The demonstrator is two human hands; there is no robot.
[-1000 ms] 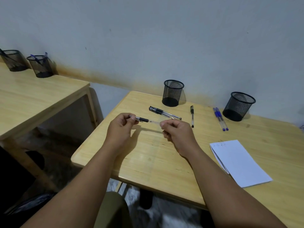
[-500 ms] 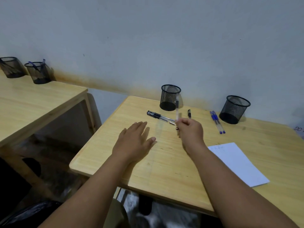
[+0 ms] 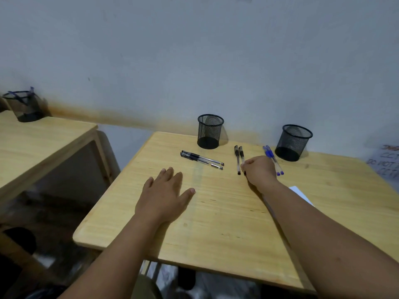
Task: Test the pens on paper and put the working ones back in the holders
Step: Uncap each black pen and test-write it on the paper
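Head view, read from left to right: a second desk [image 3: 32, 143] is seen at the far left, with a mesh cup [image 3: 24, 106] on it in which blue pens are stood. On the main desk [image 3: 216, 223], the left hand [image 3: 164, 195] is laid flat, palm down, with its fingers spread and nothing held. Beyond it, two black-grip pens [image 3: 201, 160] are laid side by side at a slant, touching each other. Behind them, near the wall, the left mesh holder [image 3: 210, 131] is stood upright; no pens can be seen through its mesh. Just right of it, two more black pens [image 3: 238, 159] are laid side by side, pointing toward the person. The right hand [image 3: 259, 172] is curled into a loose fist at their near ends; the right-hand pen of the pair is pinched by its fingertips while it is rested on the desk beside its twin. Two blue pens [image 3: 272, 159] are partly hidden behind the hand. Farther right, the right mesh holder [image 3: 293, 142] is stood by the wall. A corner of white paper [image 3: 301, 194] is shown past the right forearm.
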